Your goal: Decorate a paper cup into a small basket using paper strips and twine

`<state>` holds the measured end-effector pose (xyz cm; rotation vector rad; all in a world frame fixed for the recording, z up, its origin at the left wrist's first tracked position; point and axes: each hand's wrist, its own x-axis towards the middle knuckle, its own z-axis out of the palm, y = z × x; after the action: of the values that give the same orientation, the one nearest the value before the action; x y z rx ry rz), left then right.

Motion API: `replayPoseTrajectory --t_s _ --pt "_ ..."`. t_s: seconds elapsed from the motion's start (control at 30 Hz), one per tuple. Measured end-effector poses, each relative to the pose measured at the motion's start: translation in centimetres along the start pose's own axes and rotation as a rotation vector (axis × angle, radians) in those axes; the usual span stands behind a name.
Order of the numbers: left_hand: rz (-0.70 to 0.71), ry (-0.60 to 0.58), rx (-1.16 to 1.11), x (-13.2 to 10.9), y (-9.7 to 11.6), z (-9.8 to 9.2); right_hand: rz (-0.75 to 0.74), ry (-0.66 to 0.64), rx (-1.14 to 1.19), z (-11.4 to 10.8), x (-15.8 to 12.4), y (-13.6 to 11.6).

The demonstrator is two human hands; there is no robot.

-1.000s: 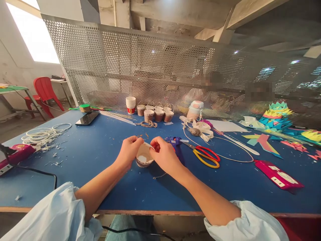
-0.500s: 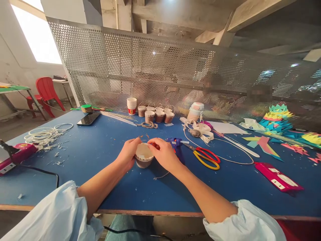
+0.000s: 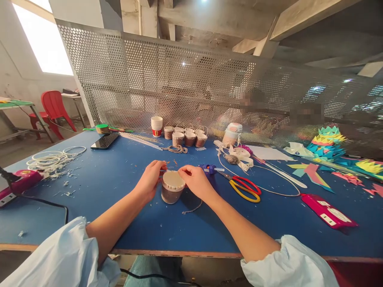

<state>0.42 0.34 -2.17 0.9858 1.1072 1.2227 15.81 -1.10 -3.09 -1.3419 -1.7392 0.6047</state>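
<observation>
A small paper cup wrapped in brown twine point(image 3: 171, 188) stands upright on the blue table point(image 3: 119, 223). My left hand point(image 3: 151, 179) curls around its left side with the fingertips at the rim. My right hand point(image 3: 196, 181) pinches the rim on the right side. A loose end of twine point(image 3: 193, 208) trails on the table below the right wrist. Just right of my right hand lie a blue glue gun point(image 3: 209, 169) and red-and-yellow scissors point(image 3: 243, 187).
Several twine-wrapped cups point(image 3: 185, 136) and a stack of white cups point(image 3: 156, 125) stand at the back by the perforated screen point(image 3: 185, 79). A phone point(image 3: 104, 140), white cord loops point(image 3: 52, 159), a pink power strip point(image 3: 327, 210), coloured paper shapes point(image 3: 329, 143) and a bottle point(image 3: 232, 133) lie around.
The cup was tilted with its opening facing me; it now stands upright on the table. Both hands stayed on it, fingers shifting along the rim.
</observation>
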Motion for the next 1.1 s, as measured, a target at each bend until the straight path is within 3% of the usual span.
replayPoseTrajectory --t_s 0.27,0.57,0.73,0.93,1.1 --pt "0.306 -0.124 0.362 -0.2 -0.2 -0.3 0.014 -0.009 -0.014 -0.4 -0.3 -0.4" --pt "0.426 -0.164 0.433 0.0 -1.4 -0.2 0.066 -0.065 -0.048 -0.8 -0.2 -0.8" --pt "0.394 -0.172 0.398 -0.3 -1.4 0.1 0.062 -0.088 -0.096 -1.3 -0.5 -1.0" --pt "0.15 -0.164 0.174 -0.8 -0.2 0.1 0.053 -0.034 -0.174 -1.4 -0.8 -1.3" --pt "0.028 -0.245 0.25 -1.4 0.9 -0.5 0.059 0.039 -0.216 -1.6 -0.9 -1.3"
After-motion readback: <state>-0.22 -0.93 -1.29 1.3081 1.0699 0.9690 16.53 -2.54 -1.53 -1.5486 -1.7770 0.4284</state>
